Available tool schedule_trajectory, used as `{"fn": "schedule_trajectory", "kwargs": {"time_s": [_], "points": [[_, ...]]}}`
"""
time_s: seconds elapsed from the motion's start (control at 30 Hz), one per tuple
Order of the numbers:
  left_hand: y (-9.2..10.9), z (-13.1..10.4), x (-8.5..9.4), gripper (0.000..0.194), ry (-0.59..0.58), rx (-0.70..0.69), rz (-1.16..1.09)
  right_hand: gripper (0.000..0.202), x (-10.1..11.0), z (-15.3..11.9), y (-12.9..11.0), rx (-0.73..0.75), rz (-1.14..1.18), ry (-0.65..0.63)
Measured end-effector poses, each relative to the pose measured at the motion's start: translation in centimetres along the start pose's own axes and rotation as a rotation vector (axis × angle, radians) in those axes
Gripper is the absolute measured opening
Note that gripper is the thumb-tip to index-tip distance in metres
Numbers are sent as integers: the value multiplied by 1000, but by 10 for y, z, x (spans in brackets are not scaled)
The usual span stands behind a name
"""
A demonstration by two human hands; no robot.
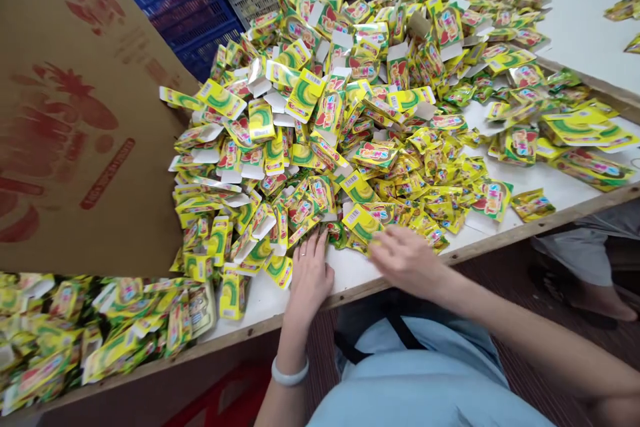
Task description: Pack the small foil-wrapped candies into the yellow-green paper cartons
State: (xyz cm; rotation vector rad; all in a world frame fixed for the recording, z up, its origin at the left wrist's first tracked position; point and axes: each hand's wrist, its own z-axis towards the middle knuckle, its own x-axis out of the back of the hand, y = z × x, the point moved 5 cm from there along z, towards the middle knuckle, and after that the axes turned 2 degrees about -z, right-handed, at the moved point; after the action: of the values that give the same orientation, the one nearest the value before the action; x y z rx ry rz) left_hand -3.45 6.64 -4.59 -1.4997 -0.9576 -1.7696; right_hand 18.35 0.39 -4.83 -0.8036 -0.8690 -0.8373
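I'm watching the left hand [311,273], grip spread, touching piled boxes [327,110] | right hand [406,260] is touching a barcoded yellow box [361,221]; pinching, I cannot tell | box is lying on the desk [353,272], pile's near edge | labels are apparently reading "TOMS"

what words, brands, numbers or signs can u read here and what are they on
Small boxes: perhaps "TOMS", colourful logo, blurred, not certain
Barcodes on boxes: any digits too small to read
Large cardboard carton: red lettering, too blurred to read
Yellow sachets: print too small to read
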Motion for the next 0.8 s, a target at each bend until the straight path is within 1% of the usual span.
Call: {"fn": "schedule_trajectory", "kwargs": {"time_s": [0.03,0.07,0.1,0.13,0.17,0.23,0.3,0.37,0.4,0.47,0.5,0.53,0.6,0.63,0.7,0.77,0.8], "points": [[-2,1,2,67,-8,11,28,28,-14,13,-25,39,-43,-15],[-2,2,4,64,-15,15,44,29,-24,25,-43,60,-92,-27],[-3,5,5,60,-20,16,53,31,-31,35,-55,51,-137,-42],[-4,7,6,56,-21,15,53,35,-33,43,-59,38,-169,-54],[-5,9,5,53,-15,14,41,40,-32,48,-58,16,-185,-63],[-10,12,3,49,17,22,-40,46,-23,50,-45,-21,-161,-68],[-16,11,2,43,62,63,-221,42,-9,44,-27,-43,-63,-32],[-21,7,3,38,118,181,-448,30,4,34,-12,-91,120,43],[-21,4,4,38,156,255,-563,24,10,29,-6,-139,249,90],[-15,1,9,39,230,368,-799,16,12,21,2,-282,593,151],[-8,0,11,41,245,398,-923,17,8,19,2,-364,798,150],[1,1,12,44,235,411,-1045,20,1,18,0,-438,1009,124],[18,2,10,50,159,430,-1252,28,-14,19,-11,-536,1369,35],[25,3,8,54,122,443,-1325,32,-19,21,-16,-566,1488,0],[33,2,5,58,100,456,-1418,38,-25,23,-23,-612,1597,-11],[35,1,4,59,113,454,-1464,38,-23,23,-22,-628,1575,4],[34,1,4,60,107,452,-1472,36,-19,23,-21,-609,1520,-1]]}}
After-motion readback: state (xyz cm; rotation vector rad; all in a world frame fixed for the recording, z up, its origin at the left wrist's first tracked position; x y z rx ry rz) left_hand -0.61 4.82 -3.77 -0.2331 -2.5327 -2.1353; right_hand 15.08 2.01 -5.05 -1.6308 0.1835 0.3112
